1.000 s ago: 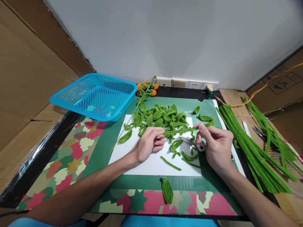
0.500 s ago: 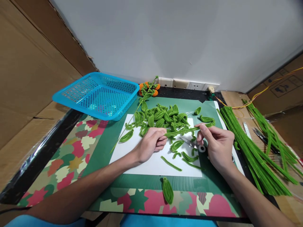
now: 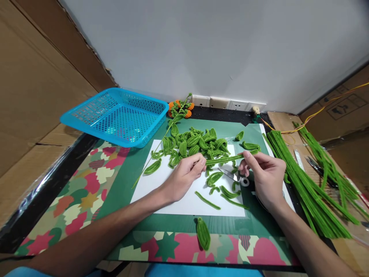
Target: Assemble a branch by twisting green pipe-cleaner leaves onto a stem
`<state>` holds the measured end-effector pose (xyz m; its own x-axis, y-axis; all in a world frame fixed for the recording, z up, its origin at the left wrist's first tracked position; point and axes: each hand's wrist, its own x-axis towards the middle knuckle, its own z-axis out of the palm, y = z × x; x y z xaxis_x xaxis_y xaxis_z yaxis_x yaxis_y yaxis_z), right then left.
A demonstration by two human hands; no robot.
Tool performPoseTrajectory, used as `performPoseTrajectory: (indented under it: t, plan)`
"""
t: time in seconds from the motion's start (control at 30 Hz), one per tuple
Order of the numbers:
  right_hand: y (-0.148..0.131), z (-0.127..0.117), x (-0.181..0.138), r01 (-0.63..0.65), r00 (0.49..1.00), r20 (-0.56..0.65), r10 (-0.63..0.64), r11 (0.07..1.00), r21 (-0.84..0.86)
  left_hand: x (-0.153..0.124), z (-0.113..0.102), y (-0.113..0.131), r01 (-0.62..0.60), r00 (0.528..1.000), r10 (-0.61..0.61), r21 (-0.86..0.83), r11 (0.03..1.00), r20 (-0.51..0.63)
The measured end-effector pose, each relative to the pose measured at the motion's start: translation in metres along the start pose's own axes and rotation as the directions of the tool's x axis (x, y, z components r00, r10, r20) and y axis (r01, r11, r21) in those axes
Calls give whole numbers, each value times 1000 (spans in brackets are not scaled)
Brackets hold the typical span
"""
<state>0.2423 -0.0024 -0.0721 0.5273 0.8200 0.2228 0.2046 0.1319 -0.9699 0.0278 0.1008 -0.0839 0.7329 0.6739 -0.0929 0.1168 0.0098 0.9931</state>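
Stretched between my hands is a strip of green pipe cleaners [image 3: 225,159], held above a sheet of white paper [image 3: 173,196]. My left hand [image 3: 188,175] grips its left end, and my right hand [image 3: 263,175] pinches the other end between thumb and fingers. Behind the strip lies a heap of green pipe-cleaner leaves [image 3: 193,142]. Scissors [image 3: 232,175] rest on the paper beside my right hand, which partly hides them. Cut pieces lie around them, among them a short green pipe cleaner [image 3: 207,200]. One finished-looking leaf [image 3: 203,234] sits near the front edge.
A blue perforated basket [image 3: 141,140] stands at the back left. Orange flowers on a green stem [image 3: 180,109] lie beside it. Long green pipe cleaners [image 3: 305,181] are bundled at the right, near pliers-like tools [image 3: 315,165]. Wall sockets [image 3: 238,105] and a yellow cord [image 3: 317,120] are behind.
My left hand has shifted slightly right along the strip, its fingers rearranged, so less strip shows between the hands. My right hand stays nearly in place.
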Motion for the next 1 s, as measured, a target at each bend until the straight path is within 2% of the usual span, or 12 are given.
performPoseTrajectory:
  t: [0.1,0.23,0.5,0.63,0.83,1.0]
  plan:
    - [-1,1,0,-11,1000,20,11,1000,14,0,-1,4,-37,999,35,101,994,19]
    - [2,3,-1,-52,997,51,49,997,63,2,-1,7,-32,999,32,151,988,4]
    - [6,-1,-1,-135,989,72,128,986,99,5,-1,4,-33,999,38,117,993,-39]
    - [6,0,-2,-183,979,101,175,980,81,4,1,6,-21,1000,21,74,997,-8]
    - [1,5,-4,-182,971,166,174,983,31,4,-1,6,5,999,-6,22,1000,39]
    - [2,7,-5,-225,962,176,209,971,76,4,-3,5,28,999,-27,-24,999,37]
